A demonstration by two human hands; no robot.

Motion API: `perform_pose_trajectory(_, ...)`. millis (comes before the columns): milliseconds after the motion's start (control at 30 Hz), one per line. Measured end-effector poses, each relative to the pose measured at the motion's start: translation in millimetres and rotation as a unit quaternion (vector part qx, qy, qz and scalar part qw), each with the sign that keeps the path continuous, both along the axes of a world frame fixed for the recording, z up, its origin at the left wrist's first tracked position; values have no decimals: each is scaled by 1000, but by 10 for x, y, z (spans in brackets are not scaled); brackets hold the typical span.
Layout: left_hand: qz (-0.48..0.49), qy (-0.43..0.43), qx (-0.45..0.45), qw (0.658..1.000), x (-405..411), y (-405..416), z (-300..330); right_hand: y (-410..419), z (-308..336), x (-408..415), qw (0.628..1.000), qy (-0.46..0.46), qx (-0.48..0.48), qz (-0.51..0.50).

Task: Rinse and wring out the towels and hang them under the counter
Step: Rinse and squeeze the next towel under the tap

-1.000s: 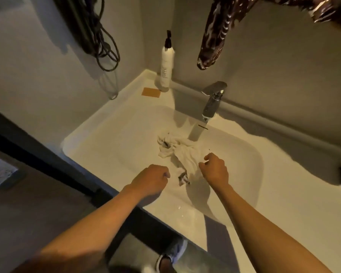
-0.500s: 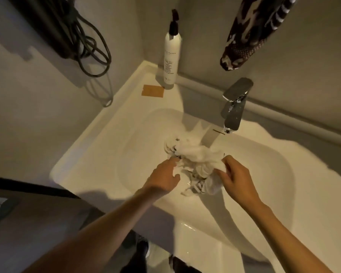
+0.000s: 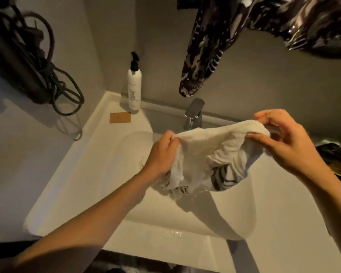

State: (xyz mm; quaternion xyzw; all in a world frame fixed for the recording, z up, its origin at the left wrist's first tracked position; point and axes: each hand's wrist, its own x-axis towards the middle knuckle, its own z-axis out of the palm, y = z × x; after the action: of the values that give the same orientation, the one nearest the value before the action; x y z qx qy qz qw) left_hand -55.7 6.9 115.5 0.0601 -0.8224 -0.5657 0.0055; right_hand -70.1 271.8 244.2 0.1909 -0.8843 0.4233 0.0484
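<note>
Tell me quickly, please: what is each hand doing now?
Left hand: closed, pinching the left end of the white towel.
Right hand: closed, pinching the towel's right end, held above the sink.

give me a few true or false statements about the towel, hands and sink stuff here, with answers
1. Both hands hold the white towel above the sink. True.
2. The left hand is empty. False: it grips the towel's left end.
3. The right hand pinches the towel's right end. True.
4. The pump bottle lies on its side in the basin. False: it stands upright at the back corner.
5. A brown card lies on the rim near the bottle. True.
</note>
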Motion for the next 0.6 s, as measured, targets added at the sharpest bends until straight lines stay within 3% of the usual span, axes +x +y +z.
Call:
perform_pose_trajectory(167, 27, 84, 38, 995, -342, 47, 931, 242, 180, 81, 999, -47, -17, -14)
perform_pose_trajectory(333, -52, 177, 26, 982, -478, 446, 1643, 346, -21, 142, 996, -80, -32, -24)
perform_pose_trajectory(467, -115, 164, 41, 979, -504, 743, 1975, 4, -59, 113, 994, -79, -68, 27)
perform_pose_trajectory(600, -153, 135, 63, 977, -449, 918, 2029, -601, -204, -64, 982, -63, -175, -42)
